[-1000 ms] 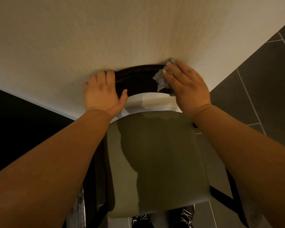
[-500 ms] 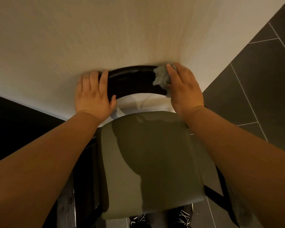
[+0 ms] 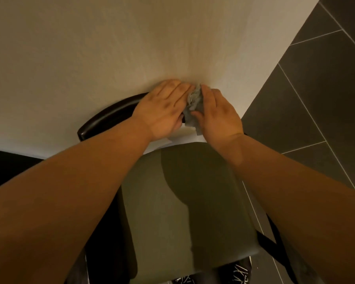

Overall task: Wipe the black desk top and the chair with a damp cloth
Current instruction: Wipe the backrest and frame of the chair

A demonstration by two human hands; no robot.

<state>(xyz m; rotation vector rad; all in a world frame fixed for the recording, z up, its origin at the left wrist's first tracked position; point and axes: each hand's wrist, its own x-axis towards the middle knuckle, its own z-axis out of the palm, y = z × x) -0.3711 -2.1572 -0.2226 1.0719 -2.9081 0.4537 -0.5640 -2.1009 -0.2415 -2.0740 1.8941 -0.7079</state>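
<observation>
- The chair stands backed against the pale wall, grey seat toward the person — so its dark curved top rail is reached from above.
- Left hand lies flat on the rail, fingers extended, probably steadying.
- Right hand pinches the crumpled grey cloth between both hands — likely regathering it.

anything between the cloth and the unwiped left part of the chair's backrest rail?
Yes: the left hand lies on the black backrest rail directly left of the grey cloth, touching it. The right hand grips the cloth. Beyond the left hand, the rail is bare.
</observation>
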